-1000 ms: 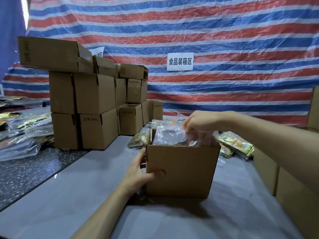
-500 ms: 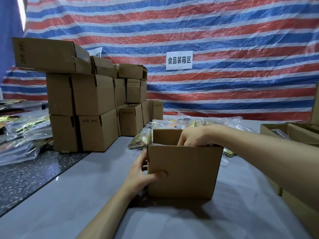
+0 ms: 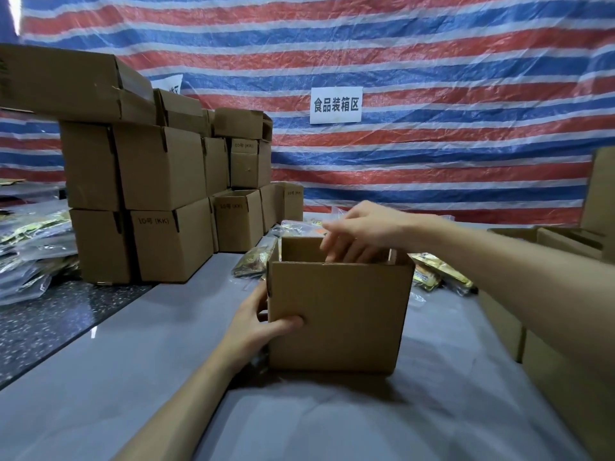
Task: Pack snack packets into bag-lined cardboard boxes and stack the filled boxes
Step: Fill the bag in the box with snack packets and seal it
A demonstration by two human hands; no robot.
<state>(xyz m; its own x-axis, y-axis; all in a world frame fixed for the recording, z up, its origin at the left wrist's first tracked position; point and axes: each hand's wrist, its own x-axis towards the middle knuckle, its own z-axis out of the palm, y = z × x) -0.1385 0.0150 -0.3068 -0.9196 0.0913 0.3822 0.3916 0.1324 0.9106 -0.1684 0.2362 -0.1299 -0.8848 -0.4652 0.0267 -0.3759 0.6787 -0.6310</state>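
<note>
On the grey desk (image 3: 133,377), straight ahead of the person, stands the open cardboard box (image 3: 339,314). The left hand (image 3: 256,327) grips its near left corner, thumb laid across the front face and the rest of the hand round the side, most likely to steady the light box while the other hand works inside. The right hand (image 3: 359,227) hangs over the open top with its fingers (image 3: 349,249) loosely spread and pointing down into the box. Nothing shows between them, though the tips are hidden by the near wall. What lies in the box, liner or packets, cannot be seen from this angle. Loose snack packets (image 3: 436,277) lie just behind and beside the box, within easy reach for loading. Closed boxes form a stack (image 3: 159,181) at the left, apart from the work, probably so that filled ones are out of the way; several carry the print "10号 (KK)". A white sign (image 3: 336,105) on the striped tarp (image 3: 466,61) reads "食品装箱区". More cardboard boxes (image 3: 565,377) stand at the right edge
</note>
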